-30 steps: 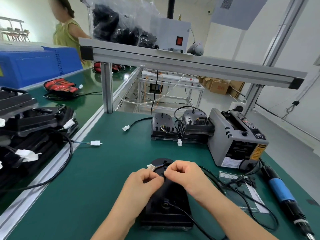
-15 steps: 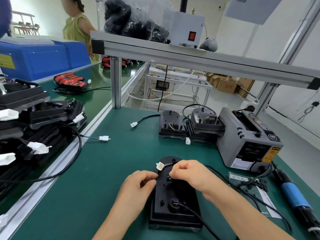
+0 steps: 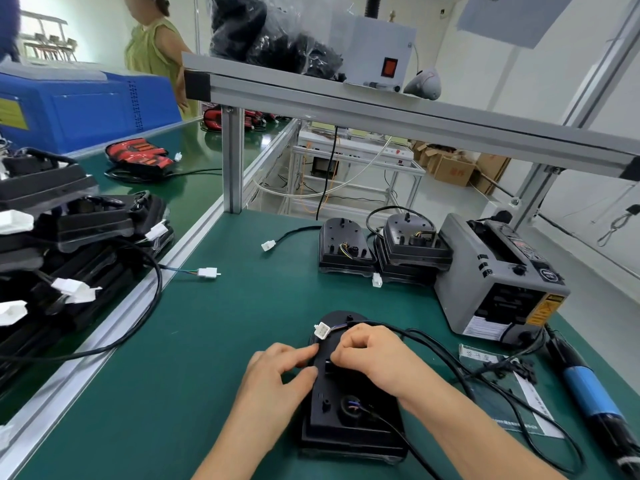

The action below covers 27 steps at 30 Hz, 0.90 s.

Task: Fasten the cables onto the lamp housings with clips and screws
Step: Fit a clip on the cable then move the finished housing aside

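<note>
At the far left of the green counter (image 3: pixel 207 341), stacked housings (image 3: pixel 69 237) form a black pile with white plugs sticking out, cut off by the frame's edge. Just right of them a loose plug (image 3: pixel 209 272) lies alone on the mat.

Near the middle, the left hand (image 3: pixel 277 379) reaches in with a wide, relaxed grip. Its index finger and thumb lie fairly straight against the left edge of the lamp housing (image 3: pixel 349 420), closing on nothing. That housing lies flat, back side up, directly under both hands, its narrow rounded end pointing away.

Just above the left fingertips the white connector (image 3: pixel 322 330) stands over the housing's far end, free of either hand. Its short wires run into the right hand (image 3: pixel 374 355), whose fingers are curled tight, the grip narrow, pinching the cable (image 3: pixel 433 344) over the housing's upper half. What sits under those curled fingers is hidden. The cable loops off to the right, and the right forearm covers part of its run.

Further right, small black clips (image 3: pixel 512 367) lie on a clear bag, hard to tell apart, with a grey tape dispenser (image 3: pixel 498 275) behind them. At the far right a blue electric screwdriver (image 3: pixel 588 393) lies on the counter, its tip cut off.
</note>
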### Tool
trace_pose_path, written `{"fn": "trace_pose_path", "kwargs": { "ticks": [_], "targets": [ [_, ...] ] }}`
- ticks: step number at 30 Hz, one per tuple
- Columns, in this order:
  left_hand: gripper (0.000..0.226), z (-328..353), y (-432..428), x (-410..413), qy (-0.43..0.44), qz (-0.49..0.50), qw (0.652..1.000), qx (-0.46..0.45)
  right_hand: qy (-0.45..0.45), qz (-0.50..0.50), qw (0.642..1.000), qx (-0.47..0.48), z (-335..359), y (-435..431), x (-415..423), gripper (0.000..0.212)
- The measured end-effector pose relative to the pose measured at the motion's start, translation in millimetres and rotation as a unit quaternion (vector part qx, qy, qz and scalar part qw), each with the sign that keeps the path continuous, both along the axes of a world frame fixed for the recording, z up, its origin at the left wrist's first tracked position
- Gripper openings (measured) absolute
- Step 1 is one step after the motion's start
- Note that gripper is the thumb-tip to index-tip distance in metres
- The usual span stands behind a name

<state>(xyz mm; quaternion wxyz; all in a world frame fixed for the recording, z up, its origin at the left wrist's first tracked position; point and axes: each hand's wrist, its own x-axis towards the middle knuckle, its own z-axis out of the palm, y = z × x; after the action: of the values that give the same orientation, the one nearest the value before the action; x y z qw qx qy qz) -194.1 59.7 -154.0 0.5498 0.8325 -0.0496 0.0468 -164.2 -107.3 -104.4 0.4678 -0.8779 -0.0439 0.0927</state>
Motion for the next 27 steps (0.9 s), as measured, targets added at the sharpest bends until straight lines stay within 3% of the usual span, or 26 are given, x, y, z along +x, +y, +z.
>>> {"fn": "trace_pose_path", "kwargs": {
  "ticks": [4, 8, 14, 27],
  "targets": [
    [0.029, 0, 1, 0, 0.006, -0.005, 1.0, 0.001, 0.029, 0.004, 1.0, 0.001, 2, 1, 0, 0.023],
    [0.029, -1, 1, 0, 0.006, -0.004, 1.0, 0.001, -0.013, -0.003, 0.997, -0.071, -6, 2, 0, 0.025],
    [0.029, -4, 0, 1, -0.001, -0.001, 1.0, 0.001, -0.077, -0.012, 0.992, -0.096, -15, 1, -4, 0.037],
    [0.03, -8, -1, 3, -0.016, -0.002, 1.0, 0.006, -0.102, -0.015, 0.986, -0.128, -19, 2, -5, 0.033]
  ]
}}
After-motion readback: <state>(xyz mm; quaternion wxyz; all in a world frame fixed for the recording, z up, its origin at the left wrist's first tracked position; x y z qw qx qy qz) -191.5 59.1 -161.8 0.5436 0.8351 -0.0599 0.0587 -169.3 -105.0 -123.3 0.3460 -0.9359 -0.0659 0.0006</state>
